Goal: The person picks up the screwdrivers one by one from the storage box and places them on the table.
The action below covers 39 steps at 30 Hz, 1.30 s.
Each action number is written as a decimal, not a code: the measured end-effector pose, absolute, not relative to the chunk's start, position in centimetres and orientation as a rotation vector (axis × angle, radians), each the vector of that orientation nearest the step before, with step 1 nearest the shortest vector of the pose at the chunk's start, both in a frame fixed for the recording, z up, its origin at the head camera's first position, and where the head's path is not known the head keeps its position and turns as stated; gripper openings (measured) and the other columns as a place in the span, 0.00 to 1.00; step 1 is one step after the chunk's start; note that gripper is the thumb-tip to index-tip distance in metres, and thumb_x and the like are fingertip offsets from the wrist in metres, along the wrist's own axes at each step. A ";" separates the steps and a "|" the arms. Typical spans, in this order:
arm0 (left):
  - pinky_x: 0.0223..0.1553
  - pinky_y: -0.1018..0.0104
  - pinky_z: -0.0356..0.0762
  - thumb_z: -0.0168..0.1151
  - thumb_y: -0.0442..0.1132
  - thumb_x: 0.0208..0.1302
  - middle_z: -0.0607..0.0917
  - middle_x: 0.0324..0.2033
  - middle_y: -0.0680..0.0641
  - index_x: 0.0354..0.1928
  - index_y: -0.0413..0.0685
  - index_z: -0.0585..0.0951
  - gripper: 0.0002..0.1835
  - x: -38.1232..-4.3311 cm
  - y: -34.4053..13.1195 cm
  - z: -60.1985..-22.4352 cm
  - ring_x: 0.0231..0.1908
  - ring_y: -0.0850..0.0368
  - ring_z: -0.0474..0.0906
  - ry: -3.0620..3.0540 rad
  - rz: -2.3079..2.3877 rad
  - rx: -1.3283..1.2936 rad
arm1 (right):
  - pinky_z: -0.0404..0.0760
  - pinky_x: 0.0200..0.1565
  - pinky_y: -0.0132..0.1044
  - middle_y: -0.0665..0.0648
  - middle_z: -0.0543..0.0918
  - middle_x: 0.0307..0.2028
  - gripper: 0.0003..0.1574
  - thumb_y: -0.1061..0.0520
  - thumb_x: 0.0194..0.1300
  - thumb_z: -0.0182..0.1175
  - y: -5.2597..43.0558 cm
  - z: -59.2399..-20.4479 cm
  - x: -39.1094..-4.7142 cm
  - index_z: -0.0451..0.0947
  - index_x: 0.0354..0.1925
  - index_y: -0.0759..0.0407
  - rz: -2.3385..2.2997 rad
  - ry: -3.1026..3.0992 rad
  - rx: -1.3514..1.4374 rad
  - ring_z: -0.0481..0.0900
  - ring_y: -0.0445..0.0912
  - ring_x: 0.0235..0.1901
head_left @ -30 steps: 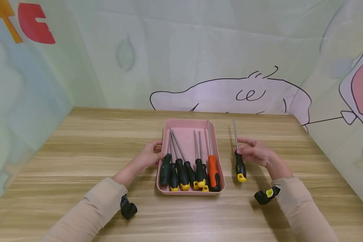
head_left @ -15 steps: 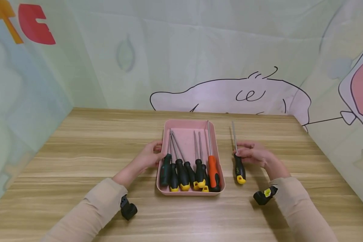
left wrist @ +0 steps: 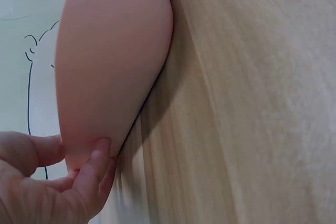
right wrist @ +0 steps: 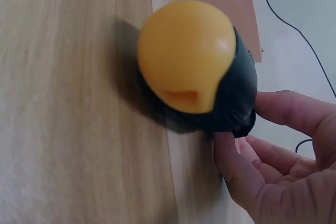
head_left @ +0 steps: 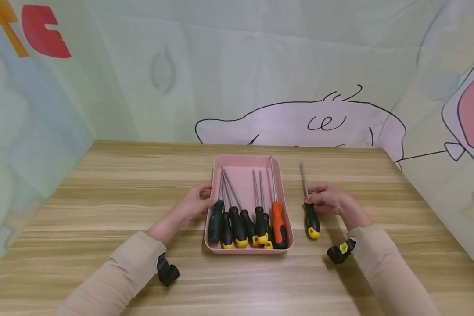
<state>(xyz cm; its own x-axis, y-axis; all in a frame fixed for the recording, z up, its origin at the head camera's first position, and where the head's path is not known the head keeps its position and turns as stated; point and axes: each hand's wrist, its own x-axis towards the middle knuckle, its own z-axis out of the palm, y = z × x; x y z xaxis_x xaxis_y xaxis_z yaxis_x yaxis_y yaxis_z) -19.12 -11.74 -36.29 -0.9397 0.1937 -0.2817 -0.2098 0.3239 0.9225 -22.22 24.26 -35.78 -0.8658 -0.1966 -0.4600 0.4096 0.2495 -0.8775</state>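
Right of the tray on the worktop (head_left: 142,175), alongside the tray's right long edge and apart from it: one screwdriver (head_left: 311,219) with black handle and yellow end cap. Pinched between thumb and fingertips of the right hand (head_left: 328,198) at the shaft end of the handle. Shaft toward the worktop's far edge, yellow cap toward the near side. Contact with the worktop: cannot tell.

At the left long edge of the pink tray (head_left: 241,180): left hand (head_left: 197,202), thumb at the rim, bent fingers against the outer wall, holding the tray.

Inside the tray, handles crowded against the near wall: dark green screwdriver (head_left: 216,221) at the left, black-and-yellow screwdrivers (head_left: 238,228) in the middle, partly overlapping, orange-and-black screwdriver (head_left: 278,219) along the right wall, tip at the far rim near the far-right corner.

Between pinched screwdriver and tray contents: raised right wall. Beyond the worktop's far edge: printed backdrop (head_left: 237,66).
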 end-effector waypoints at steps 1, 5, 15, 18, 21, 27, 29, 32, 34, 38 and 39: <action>0.37 0.59 0.80 0.50 0.28 0.67 0.67 0.57 0.31 0.67 0.36 0.59 0.27 -19.1 -11.7 -36.3 0.45 0.46 0.74 2.255 1.648 -0.019 | 0.80 0.38 0.34 0.50 0.80 0.29 0.36 0.71 0.58 0.57 24.2 -35.7 -22.3 0.56 0.63 0.77 -1.641 2.058 0.208 0.78 0.39 0.31; 0.37 0.59 0.80 0.50 0.28 0.67 0.67 0.57 0.32 0.67 0.36 0.59 0.27 -19.2 -11.7 -36.3 0.45 0.46 0.74 2.253 1.647 -0.030 | 0.80 0.39 0.35 0.56 0.78 0.36 0.36 0.71 0.57 0.58 23.8 -35.6 -22.3 0.57 0.62 0.76 -1.590 2.108 0.228 0.78 0.40 0.32; 0.38 0.60 0.79 0.50 0.30 0.68 0.67 0.57 0.32 0.67 0.37 0.59 0.26 -19.1 -11.8 -36.1 0.45 0.47 0.73 2.256 1.631 -0.041 | 0.80 0.37 0.35 0.56 0.78 0.36 0.36 0.71 0.57 0.59 23.5 -35.7 -22.2 0.58 0.61 0.76 -1.535 2.150 0.223 0.78 0.40 0.31; 0.38 0.59 0.79 0.50 0.30 0.68 0.67 0.57 0.32 0.67 0.36 0.59 0.26 -19.1 -11.8 -36.2 0.45 0.46 0.74 2.264 1.622 -0.036 | 0.80 0.37 0.36 0.57 0.77 0.38 0.37 0.71 0.57 0.59 23.5 -35.6 -22.2 0.58 0.62 0.76 -1.530 2.150 0.227 0.77 0.41 0.31; 0.37 0.59 0.80 0.50 0.30 0.68 0.67 0.57 0.32 0.67 0.36 0.59 0.26 -19.0 -11.8 -36.2 0.45 0.46 0.74 2.267 1.623 -0.039 | 0.80 0.37 0.37 0.59 0.77 0.40 0.37 0.70 0.57 0.59 23.4 -35.6 -22.2 0.57 0.63 0.76 -1.506 2.162 0.228 0.78 0.42 0.32; 0.35 0.61 0.79 0.51 0.29 0.67 0.67 0.57 0.32 0.66 0.35 0.59 0.27 -19.1 -11.7 -36.2 0.43 0.48 0.74 2.255 1.647 -0.048 | 0.79 0.38 0.37 0.60 0.76 0.42 0.37 0.68 0.59 0.60 23.5 -35.4 -22.3 0.58 0.64 0.73 -1.429 2.203 0.235 0.76 0.43 0.33; 0.35 0.62 0.79 0.51 0.29 0.67 0.67 0.57 0.32 0.67 0.36 0.59 0.27 -19.1 -11.7 -36.2 0.43 0.48 0.74 2.255 1.648 -0.044 | 0.80 0.38 0.37 0.59 0.77 0.41 0.37 0.68 0.59 0.60 23.6 -35.4 -22.3 0.58 0.64 0.74 -1.435 2.196 0.226 0.76 0.42 0.33; 0.35 0.62 0.79 0.51 0.29 0.67 0.67 0.57 0.32 0.67 0.36 0.59 0.26 -19.1 -11.8 -36.2 0.43 0.48 0.74 2.254 1.650 -0.037 | 0.80 0.38 0.37 0.56 0.78 0.37 0.37 0.68 0.58 0.59 23.8 -35.4 -22.4 0.57 0.64 0.74 -1.469 2.173 0.216 0.76 0.41 0.31; 0.35 0.62 0.79 0.50 0.29 0.68 0.67 0.57 0.32 0.67 0.35 0.59 0.27 -19.1 -11.8 -36.2 0.43 0.48 0.74 2.252 1.651 -0.032 | 0.81 0.37 0.37 0.53 0.78 0.34 0.38 0.69 0.58 0.59 24.0 -35.3 -22.3 0.57 0.64 0.75 -1.487 2.161 0.199 0.76 0.41 0.30; 0.35 0.61 0.79 0.51 0.30 0.68 0.67 0.57 0.32 0.67 0.36 0.59 0.27 -19.2 -11.7 -36.2 0.43 0.48 0.74 2.250 1.651 -0.033 | 0.81 0.38 0.38 0.51 0.78 0.32 0.38 0.69 0.59 0.59 24.2 -35.0 -22.3 0.56 0.64 0.75 -1.493 2.155 0.179 0.74 0.41 0.30; 0.35 0.61 0.79 0.50 0.30 0.68 0.67 0.57 0.32 0.67 0.36 0.59 0.27 -19.2 -11.7 -36.2 0.43 0.48 0.74 2.250 1.649 -0.030 | 0.81 0.38 0.38 0.51 0.78 0.32 0.37 0.68 0.59 0.59 24.2 -34.9 -22.3 0.56 0.64 0.75 -1.489 2.159 0.185 0.73 0.41 0.30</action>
<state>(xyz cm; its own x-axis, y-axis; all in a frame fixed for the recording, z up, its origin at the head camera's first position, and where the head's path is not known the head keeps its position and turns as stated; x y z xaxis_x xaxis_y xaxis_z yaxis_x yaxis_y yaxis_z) -19.16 -11.74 -36.18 -0.9385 0.1870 -0.2903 -0.2206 0.3220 0.9207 -22.30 24.22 -34.91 -0.8622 -0.1692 -0.4774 0.3860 0.3906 -0.8357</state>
